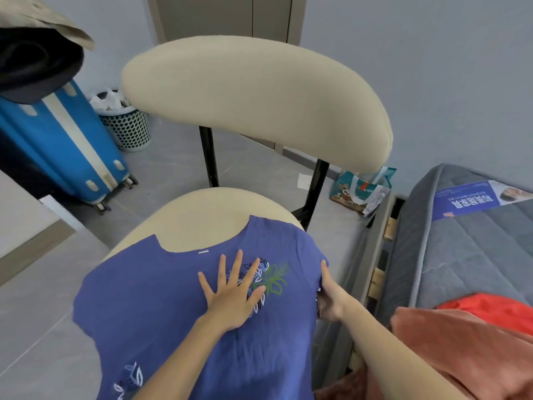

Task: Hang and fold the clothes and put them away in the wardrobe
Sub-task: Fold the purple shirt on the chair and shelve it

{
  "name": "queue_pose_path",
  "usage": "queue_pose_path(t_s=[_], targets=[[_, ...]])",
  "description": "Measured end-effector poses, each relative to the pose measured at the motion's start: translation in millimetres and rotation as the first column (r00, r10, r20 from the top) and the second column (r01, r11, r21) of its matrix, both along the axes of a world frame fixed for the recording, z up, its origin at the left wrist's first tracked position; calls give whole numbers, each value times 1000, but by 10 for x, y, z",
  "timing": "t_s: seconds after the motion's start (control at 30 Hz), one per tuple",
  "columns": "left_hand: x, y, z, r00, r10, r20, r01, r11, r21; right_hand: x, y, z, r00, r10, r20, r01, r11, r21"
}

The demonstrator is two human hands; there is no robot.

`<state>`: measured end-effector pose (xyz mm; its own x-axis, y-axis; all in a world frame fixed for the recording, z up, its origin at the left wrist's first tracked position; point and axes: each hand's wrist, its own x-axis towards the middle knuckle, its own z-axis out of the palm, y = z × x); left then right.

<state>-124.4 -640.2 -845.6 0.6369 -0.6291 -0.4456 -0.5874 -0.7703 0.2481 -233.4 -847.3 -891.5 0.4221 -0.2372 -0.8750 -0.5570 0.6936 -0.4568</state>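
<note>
Blue floral top (150, 307) under left hand (233, 298); Chinese-lettered blue label (473, 202) on mattress (461, 255).

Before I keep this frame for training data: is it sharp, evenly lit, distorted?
Head view: soft even light, no glare; faint shadow under the left hand on the blue shirt; wide-angle distortion bends the mattress at the edge; slightly soft throughout.
</note>
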Motion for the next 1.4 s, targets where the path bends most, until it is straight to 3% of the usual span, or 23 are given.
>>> queue_pose_path(t_s=[0.07,0.17,0.27,0.33,0.43,0.53,0.57,0.6,0.67,0.7,0.73,0.8,0.9,0.97,1.03,1.1,1.2,1.3,1.4], targets=[[7,-5,-5,1000,-9,1,9,1000,-9,4,18,-21,999,-6,49,7,1000,-5],[5,-14,11,1000,9,-16,-9,1000,9,-36,-16,79,980,-144,140,156,985,-76],[-1,-20,29,1000,4,-15,-4,1000,3,-154,-126,163,964,-205,167,247,925,-290],[2,-17,29,1000,2,-19,-2,1000,-2,-206,-194,310,976,-166,140,214,847,-488],[19,4,28,999,18,-49,-21,998,-66,-241,-227,650,997,-43,72,82,653,-753],[20,84,106,991,65,-120,-85,982,-169,-182,-112,1025,994,106,-14,-64,486,-871],[8,131,136,987,85,-133,-113,971,-212,-125,-35,1148,989,144,-27,-95,493,-865],[-8,188,163,983,106,-149,-143,956,-257,-58,56,1254,984,180,9,-95,563,-821],[-48,325,227,968,147,-205,-212,916,-341,66,299,1478,949,246,198,-101,831,-547],[-69,400,262,958,166,-234,-247,894,-375,108,401,1526,925,258,280,-132,907,-400],[-87,479,299,948,185,-258,-280,871,-404,140,488,1541,903,292,316,-178,922,-343],[-113,633,378,933,215,-289,-332,825,-457,162,611,1502,888,386,252,-225,840,-494],[-128,840,494,936,218,-276,-332,806,-489,116,681,1355,870,493,9,-302,547,-781],[-126,960,556,942,221,-254,-322,810,-490,29,723,1246,773,620,-136,-456,393,-799],[-127,1082,604,938,247,-242,-338,804,-490,-50,793,1147,609,742,-281,-625,230,-746],[-124,1219,633,929,292,-227,-369,782,-502,-97,853,1117,510,771,-382,-697,110,-709],[-83,1446,671,884,416,-216,-459,678,-573,-49,928,1199,533,736,-416,-661,56,-748],[-2,1730,648,778,569,-266,-584,499,-640,104,1157,1346,545,750,-375,-589,24,-808],[126,2023,566,646,673,-359,-687,309,-657,319,1501,1413,485,818,-310,-534,-3,-845]])
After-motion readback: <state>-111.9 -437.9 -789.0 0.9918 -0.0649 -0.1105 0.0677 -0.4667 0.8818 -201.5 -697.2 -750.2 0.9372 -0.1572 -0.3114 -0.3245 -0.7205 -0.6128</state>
